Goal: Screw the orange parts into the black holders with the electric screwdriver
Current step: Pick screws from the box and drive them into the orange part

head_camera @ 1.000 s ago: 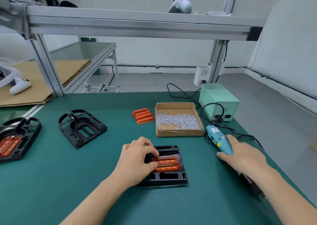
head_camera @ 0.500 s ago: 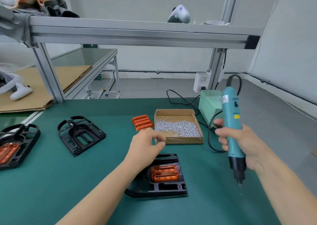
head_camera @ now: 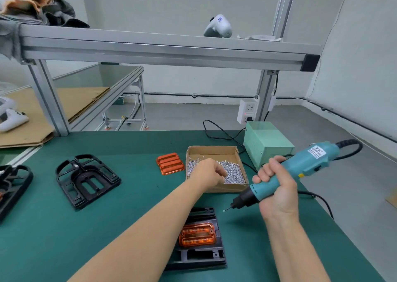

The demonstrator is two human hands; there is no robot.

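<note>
The left hand (head_camera: 209, 173) is down in the shallow brown cardboard box (head_camera: 214, 150) of small silver screws (head_camera: 233, 172), fingers curled downward into the pile; whether it has hold of a screw cannot be told from here. The right hand (head_camera: 277, 187) is wrapped tight round the teal electric screwdriver (head_camera: 300, 168), which lies tilted in the air, black nose and bit pointing down and left toward the green mat (head_camera: 64, 238), cable trailing off its back end to the right. Just below the bit, near the front edge of the mat, sits a flat black plastic holder (head_camera: 202, 258) with a ribbed translucent orange part (head_camera: 197, 234) seated in its recess, the left forearm crossing over its left side. The screw box stands toward the back of the mat, right of centre, and a small stack of spare orange parts (head_camera: 170, 163) lies just beside its left wall. Over on the left half is an empty black holder (head_camera: 88, 179), and another black holder (head_camera: 12, 187) is cut off at the left edge. A pale green metal power box (head_camera: 266, 144) stands at the back right corner.
</note>
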